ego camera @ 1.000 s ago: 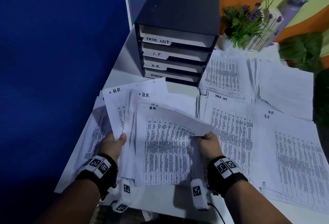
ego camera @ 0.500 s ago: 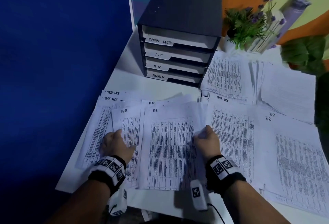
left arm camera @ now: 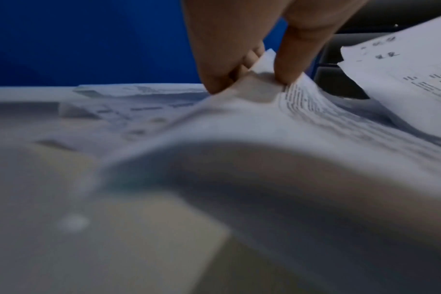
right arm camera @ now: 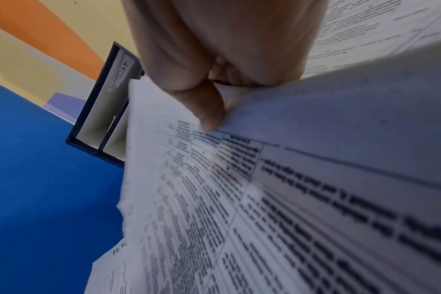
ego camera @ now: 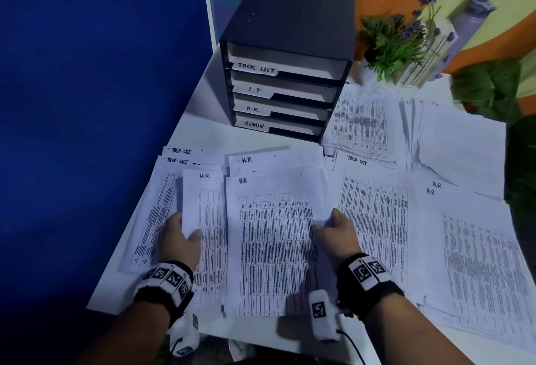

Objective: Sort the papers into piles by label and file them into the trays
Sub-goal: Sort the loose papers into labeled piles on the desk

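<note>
A white table (ego camera: 200, 132) is covered with printed sheets. At its near edge, in the middle, an H.R. stack (ego camera: 272, 248) lies flat, its label at the far left corner. The right edge of this stack is pinched by the right hand (ego camera: 338, 235); in the right wrist view the thumb (right arm camera: 207, 107) is pressed on top of the sheets with the fingers curled beneath, so the hand (right arm camera: 227, 43) is closed on the paper.

Just left of that stack, a second H.R. sheet (ego camera: 203, 214) is held at its left edge by the left hand (ego camera: 178, 238). In the left wrist view the edge of this sheet (left arm camera: 262, 95) is nipped between thumb and fingertips (left arm camera: 287, 65), and the paper is bowed upward toward the camera.

Further left, along the table's left edge, TASK LIST sheets (ego camera: 162, 208) are fanned under the H.R. sheet. To the right of the middle stack another TASK LIST pile (ego camera: 374, 214) is seen, and at the near right corner an H.R. pile (ego camera: 478, 263). More sheets (ego camera: 362, 124) lie toward the far right.

At the far edge a black tray unit (ego camera: 290, 16) stands upright, with four trays labelled, top to bottom, TASK LIST (ego camera: 256, 68), I.T (ego camera: 255, 89), H.R. (ego camera: 253, 109) and ADMIN (ego camera: 254, 124). A plant (ego camera: 394, 42) stands to the right of it.
</note>
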Demonstrator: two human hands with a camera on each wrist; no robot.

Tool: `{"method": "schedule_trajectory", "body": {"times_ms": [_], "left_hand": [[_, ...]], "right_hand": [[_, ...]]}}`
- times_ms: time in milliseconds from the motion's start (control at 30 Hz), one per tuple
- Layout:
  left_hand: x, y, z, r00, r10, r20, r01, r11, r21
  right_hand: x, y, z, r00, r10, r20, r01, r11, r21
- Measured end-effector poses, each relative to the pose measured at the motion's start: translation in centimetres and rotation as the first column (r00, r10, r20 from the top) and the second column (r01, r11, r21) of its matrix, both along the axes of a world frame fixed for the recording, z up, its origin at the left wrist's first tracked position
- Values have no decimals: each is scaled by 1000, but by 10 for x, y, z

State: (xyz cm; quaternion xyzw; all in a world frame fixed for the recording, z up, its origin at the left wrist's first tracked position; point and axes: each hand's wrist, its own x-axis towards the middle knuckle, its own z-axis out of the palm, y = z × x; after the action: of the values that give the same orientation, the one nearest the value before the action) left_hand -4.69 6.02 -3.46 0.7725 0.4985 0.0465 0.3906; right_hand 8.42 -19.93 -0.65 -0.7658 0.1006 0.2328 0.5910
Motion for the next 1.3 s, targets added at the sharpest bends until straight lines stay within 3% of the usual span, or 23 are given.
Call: {"method": "schedule_trajectory", "body": {"times_ms": [133, 267, 500, 700, 900, 1100, 1200, 1233, 1300], "left_hand": [[-1, 0, 16, 994, 8, 107, -4, 999, -35], [1, 4, 22, 955, 56, 291, 16, 971, -240], [0, 3, 17, 918, 141, 370, 14, 921, -389], [2, 2, 20, 886, 231, 401, -66, 921, -384], [-1, 6, 20, 914, 168, 368, -21, 928, -371], [17, -28, 75, 934, 120, 336, 21, 922, -388], [30, -42, 110, 838, 42, 545, 129, 954, -272], [34, -44, 120, 789, 45, 613, 113, 970, -216], [39, -44, 129, 757, 44, 652, 58, 989, -134]], "right_hand": [[-5, -6, 1, 998, 49, -38, -44, 991, 123], [-9, -5, 1, 992, 111, -56, -100, 979, 176], [-16, 1, 5, 993, 106, -61, -83, 950, 302], [-16, -2, 7, 999, 42, -25, -32, 948, 317], [-15, -3, 7, 998, 57, 20, -60, 958, 281], [-15, 15, 35, 995, 87, 48, -98, 943, 317], [-10, 30, 59, 972, -6, 234, -73, 942, 327], [-9, 33, 69, 954, -48, 297, -60, 937, 343], [-11, 36, 86, 899, -96, 426, -98, 906, 411]]}}
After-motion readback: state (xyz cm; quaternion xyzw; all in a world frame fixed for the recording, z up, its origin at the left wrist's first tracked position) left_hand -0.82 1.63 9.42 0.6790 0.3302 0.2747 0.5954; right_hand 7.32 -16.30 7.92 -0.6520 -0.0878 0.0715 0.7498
